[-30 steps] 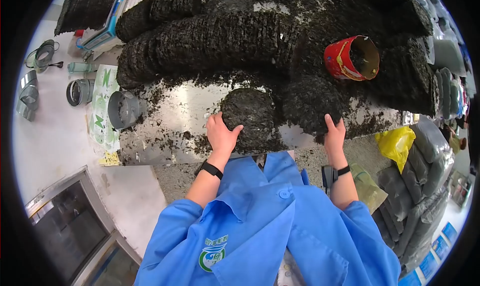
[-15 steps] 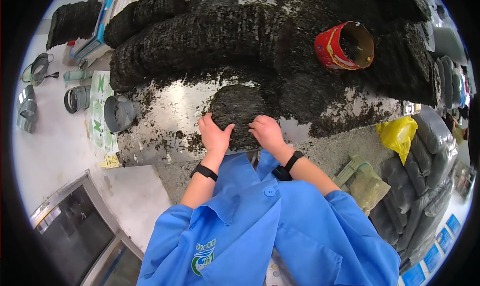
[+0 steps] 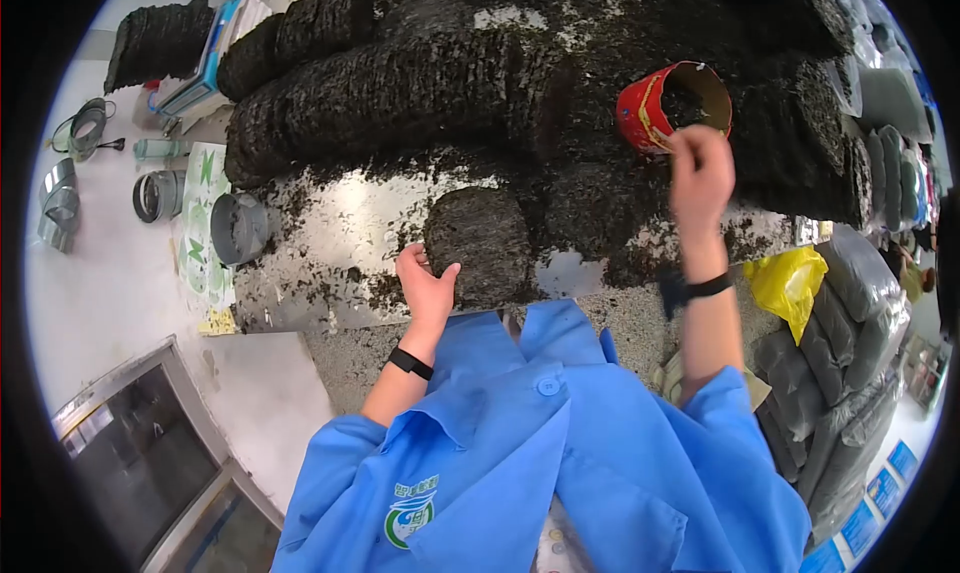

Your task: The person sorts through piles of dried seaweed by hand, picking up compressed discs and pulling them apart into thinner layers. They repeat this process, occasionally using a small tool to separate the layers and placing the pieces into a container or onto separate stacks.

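A round, dark sheet of dried seaweed [image 3: 482, 245] lies flat near the front edge of the metal table. At its left edge rests my left hand [image 3: 428, 285], thumb and fingers spread apart. My right hand [image 3: 702, 178] is raised beside the near rim of a red bucket [image 3: 645, 113], slightly blurred, with its fingers curled in. I cannot tell what, if anything, is between those fingers. The tipped bucket opens to the right and has dark bits inside. Left of the sheet, bare metal tabletop [image 3: 355, 208] shows among scattered seaweed flakes.
Long rows of stacked seaweed sheets [image 3: 400, 93] stand across the back. Grey rings, including one ring [image 3: 240, 229], sit at the left. On the right are a yellow plastic bag [image 3: 785, 285] and piled dark packages [image 3: 845, 373].
My right hand has left the seaweed sheet and moved up and right to the red bucket. My left hand stays at the sheet's left edge. The sheet's round outline now shows more fully.
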A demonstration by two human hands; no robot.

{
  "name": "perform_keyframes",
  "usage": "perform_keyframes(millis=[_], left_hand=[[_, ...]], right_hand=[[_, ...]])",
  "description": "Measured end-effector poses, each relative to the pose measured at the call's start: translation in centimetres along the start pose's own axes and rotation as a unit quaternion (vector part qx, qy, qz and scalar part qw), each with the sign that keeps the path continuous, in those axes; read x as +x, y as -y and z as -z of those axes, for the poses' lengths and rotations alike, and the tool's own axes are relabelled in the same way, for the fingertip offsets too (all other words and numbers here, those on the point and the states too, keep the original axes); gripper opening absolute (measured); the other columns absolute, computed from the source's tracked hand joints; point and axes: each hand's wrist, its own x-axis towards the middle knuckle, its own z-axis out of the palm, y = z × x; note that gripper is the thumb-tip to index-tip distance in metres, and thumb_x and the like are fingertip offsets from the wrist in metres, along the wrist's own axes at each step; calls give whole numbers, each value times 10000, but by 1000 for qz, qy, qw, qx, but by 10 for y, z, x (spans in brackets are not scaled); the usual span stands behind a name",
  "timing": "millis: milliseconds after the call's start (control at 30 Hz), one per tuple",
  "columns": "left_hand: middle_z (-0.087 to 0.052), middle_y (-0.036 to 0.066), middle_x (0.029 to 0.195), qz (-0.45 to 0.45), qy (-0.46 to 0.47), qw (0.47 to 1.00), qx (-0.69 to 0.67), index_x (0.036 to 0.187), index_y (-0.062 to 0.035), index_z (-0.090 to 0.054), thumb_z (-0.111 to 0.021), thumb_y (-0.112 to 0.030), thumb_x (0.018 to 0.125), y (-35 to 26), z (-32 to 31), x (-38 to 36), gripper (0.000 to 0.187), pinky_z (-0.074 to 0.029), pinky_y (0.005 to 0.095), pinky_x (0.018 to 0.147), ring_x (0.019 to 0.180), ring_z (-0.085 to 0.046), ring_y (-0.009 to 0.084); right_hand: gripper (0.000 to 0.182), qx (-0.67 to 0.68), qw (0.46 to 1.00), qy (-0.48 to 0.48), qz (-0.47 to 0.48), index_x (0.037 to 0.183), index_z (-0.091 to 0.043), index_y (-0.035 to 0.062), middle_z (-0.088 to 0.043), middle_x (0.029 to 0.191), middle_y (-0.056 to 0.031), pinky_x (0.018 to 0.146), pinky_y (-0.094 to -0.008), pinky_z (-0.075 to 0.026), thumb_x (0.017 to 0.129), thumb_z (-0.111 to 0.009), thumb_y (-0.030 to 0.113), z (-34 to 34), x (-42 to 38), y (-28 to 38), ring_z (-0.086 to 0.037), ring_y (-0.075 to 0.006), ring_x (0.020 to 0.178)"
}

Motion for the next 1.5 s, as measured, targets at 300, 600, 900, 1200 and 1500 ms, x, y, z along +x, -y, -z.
perform_keyframes(millis=[300, 600, 900, 1200, 1500], left_hand=[[-591, 74, 1108, 172, 93, 957, -215, 1305, -9, -523, -838, -128, 823, -43, 27, 11, 588, -507, 273, 698, 816, -574, 128], [-540, 222, 1298, -90, -13, 979, 184, 1347, 56, -499, -864, -365, 806, 11, -15, 12, 777, -462, 494, 1027, 1181, -526, 403], [-592, 232, 1229, -4, 42, 991, 123, 1272, 70, -540, -957, -286, 672, -18, -19, 14, 812, -503, 459, 964, 1152, -588, 386], [-701, 73, 1048, 249, 264, 720, -591, 1240, 17, -625, -716, -226, 976, -45, 16, 20, 371, -546, 313, 792, 893, -656, 167], [-576, 213, 1265, -19, 61, 984, 167, 1287, 42, -569, -927, -393, 693, -3, -31, 12, 819, -477, 472, 1021, 1200, -551, 399]], right_hand=[[994, 103, 890, 430, 110, 1478, -475, 49, -466, 1528, -194, 1203, -498, -332, 618, -928, 253, -70, -152, 76, -426, -385, 1431], [490, 308, 843, 141, -417, 1344, -571, -48, -690, 1215, -158, 952, -309, -521, 893, -750, 20, -29, -158, -7, -659, -216, 1112], [1038, 114, 899, 420, 40, 1510, -429, 59, -420, 1557, -203, 1232, -496, -310, 622, -938, 233, -71, -199, 51, -382, -382, 1468], [747, 213, 933, 286, -34, 1379, -584, 62, -590, 1436, -152, 1148, -453, -441, 659, -678, -113, -77, -200, 39, -543, -342, 1355], [786, 0, 973, 140, -184, 1438, -462, -8, -516, 1439, -230, 1125, -433, -429, 763, -851, 96, -24, -161, -20, -506, -335, 1342]])
